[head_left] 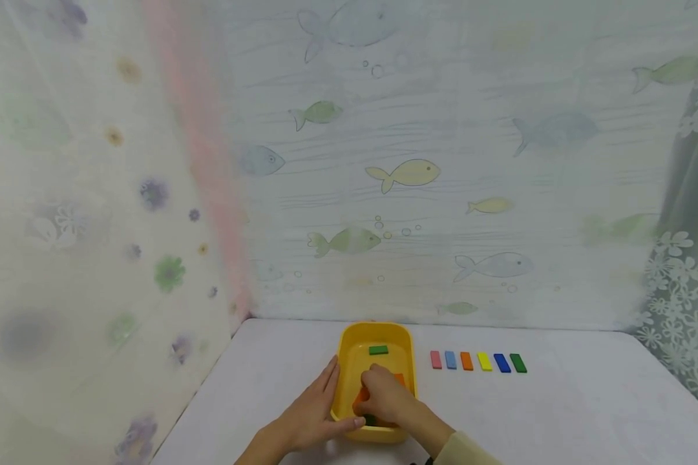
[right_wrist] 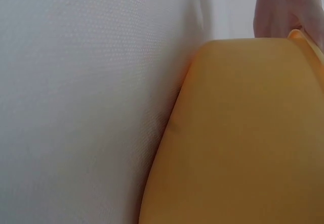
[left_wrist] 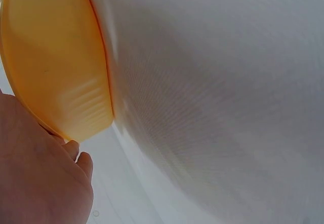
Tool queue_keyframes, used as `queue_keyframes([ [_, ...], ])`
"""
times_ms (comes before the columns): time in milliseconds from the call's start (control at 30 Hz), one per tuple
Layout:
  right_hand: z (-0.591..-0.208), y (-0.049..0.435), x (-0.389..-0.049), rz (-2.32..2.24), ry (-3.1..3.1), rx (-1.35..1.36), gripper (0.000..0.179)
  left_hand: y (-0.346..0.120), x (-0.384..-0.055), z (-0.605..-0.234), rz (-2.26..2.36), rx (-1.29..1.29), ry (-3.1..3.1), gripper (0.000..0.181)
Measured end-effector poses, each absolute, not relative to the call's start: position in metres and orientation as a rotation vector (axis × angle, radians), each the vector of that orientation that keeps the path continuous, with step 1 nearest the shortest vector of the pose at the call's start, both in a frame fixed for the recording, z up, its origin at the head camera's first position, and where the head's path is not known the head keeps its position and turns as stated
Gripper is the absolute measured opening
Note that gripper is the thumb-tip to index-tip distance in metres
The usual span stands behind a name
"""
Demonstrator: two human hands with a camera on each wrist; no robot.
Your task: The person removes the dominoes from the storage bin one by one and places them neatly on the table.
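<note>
A yellow tray point(head_left: 349, 361) stands on the table. My left hand point(head_left: 311, 413) holds its near left corner, fingers along the outer left side and thumb at the near rim. In the left wrist view the fingertips reach beside the tray wall point(left_wrist: 55, 57). My right hand point(head_left: 386, 394) is down inside the tray, its curled fingers and thumb around an orange block point(head_left: 359, 396). More orange point(head_left: 400, 378) shows past the knuckles, and a dark green piece point(head_left: 370, 420) lies near the front wall. A green block point(head_left: 378, 350) lies toward the far end. The right wrist view shows only the tray's outside point(right_wrist: 243, 133) and the left hand.
Right of the tray runs a row of small flat blocks: pink point(head_left: 436, 360), light blue point(head_left: 450, 360), orange point(head_left: 467, 361), yellow point(head_left: 485, 361), dark blue point(head_left: 502, 363) and green point(head_left: 518, 363). A curtain with fish point(head_left: 407, 173) hangs behind the white table point(head_left: 558, 413).
</note>
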State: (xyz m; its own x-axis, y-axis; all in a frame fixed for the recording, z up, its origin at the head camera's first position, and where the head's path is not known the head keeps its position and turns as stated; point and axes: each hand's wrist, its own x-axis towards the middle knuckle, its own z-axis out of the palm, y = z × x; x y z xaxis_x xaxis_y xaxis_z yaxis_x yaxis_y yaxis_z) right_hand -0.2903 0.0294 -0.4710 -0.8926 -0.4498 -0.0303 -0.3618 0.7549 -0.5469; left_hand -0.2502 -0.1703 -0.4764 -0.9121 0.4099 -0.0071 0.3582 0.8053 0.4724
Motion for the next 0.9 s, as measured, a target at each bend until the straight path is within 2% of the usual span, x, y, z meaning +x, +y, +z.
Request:
queue_keyframes([
  [267, -0.471, 0.029, -0.29, -0.612, 2.831, -0.833, 0.025, -0.17, -0.251, -0.477, 0.721, 0.608, 2.883, 0.113],
  [600, -0.443, 0.048, -0.282, -0.959, 2.643, -0.904, 0.031, -0.17, -0.251, -0.476, 0.728, 0.595, 2.867, 0.111],
  [900, -0.428, 0.081, -0.286, -1.068, 2.661, -1.007, 0.036, -0.17, -0.253, -0.48, 0.712, 0.601, 2.885, 0.113],
])
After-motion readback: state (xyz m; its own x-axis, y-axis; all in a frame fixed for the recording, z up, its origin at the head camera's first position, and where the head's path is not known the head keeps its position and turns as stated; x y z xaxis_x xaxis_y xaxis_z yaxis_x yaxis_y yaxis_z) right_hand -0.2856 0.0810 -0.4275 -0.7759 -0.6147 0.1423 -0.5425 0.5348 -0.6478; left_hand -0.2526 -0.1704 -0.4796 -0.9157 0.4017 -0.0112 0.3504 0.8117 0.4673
